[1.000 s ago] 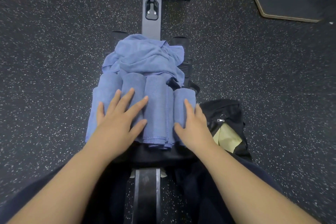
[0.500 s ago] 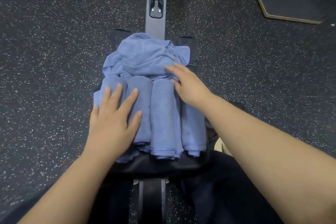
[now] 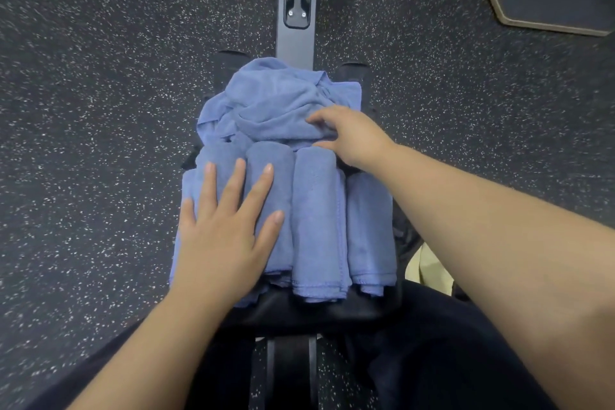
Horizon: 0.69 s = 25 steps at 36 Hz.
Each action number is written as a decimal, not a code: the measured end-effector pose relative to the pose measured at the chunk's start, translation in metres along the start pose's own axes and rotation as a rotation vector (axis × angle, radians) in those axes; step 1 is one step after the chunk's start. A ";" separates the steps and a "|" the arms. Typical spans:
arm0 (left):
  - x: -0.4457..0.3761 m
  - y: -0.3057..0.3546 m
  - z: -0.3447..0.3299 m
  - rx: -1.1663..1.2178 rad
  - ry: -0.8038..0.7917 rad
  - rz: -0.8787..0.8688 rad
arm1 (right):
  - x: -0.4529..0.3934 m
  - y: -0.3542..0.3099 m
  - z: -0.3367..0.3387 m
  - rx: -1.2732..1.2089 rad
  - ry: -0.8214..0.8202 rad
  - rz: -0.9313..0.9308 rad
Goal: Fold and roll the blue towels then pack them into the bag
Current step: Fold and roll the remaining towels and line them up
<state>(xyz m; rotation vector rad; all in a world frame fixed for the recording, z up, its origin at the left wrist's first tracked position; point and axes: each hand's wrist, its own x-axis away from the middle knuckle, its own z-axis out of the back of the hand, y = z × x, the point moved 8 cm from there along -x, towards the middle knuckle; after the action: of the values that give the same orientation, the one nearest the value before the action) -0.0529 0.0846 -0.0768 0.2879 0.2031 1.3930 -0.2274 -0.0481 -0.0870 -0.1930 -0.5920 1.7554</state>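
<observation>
A: Report the hands.

B: The left hand [image 3: 221,236] lies flat, fingers straight and spread, pressing on the left-most rolled towels [image 3: 312,220]. The right hand [image 3: 349,135] reaches to the loose towel [image 3: 276,103]; its fingers curl into the cloth, and I judge it to be pinching a fold.

A: Where is the work?

B: The rolls lie side by side along the near edge of a black padded bench [image 3: 299,309], touching one another. The loose towel is heaped at the far edge, resting against the roll ends. A bag [image 3: 429,263] shows only as a pale patch beside the bench's right edge, mostly hidden by the right forearm.

A: Risks?

B: Three, in my judgement. Lifting the heap may drag the roll ends and loosen them. The right-most roll sits at the bench's right edge and could tip off if nudged. Releasing the left hand too soon may let the rolls unwind.
</observation>
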 end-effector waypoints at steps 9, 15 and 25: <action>0.001 -0.001 -0.002 0.025 -0.057 0.032 | 0.004 0.003 0.002 0.080 0.019 -0.017; 0.001 -0.002 -0.003 0.035 -0.073 0.038 | 0.004 -0.003 0.018 0.065 0.156 -0.054; 0.001 0.000 -0.001 0.066 -0.119 0.059 | 0.011 -0.038 0.044 -0.159 0.330 -0.003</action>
<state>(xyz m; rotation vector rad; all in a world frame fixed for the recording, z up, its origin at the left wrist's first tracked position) -0.0526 0.0858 -0.0776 0.4330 0.1431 1.4242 -0.2165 -0.0444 -0.0287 -0.5806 -0.4884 1.6277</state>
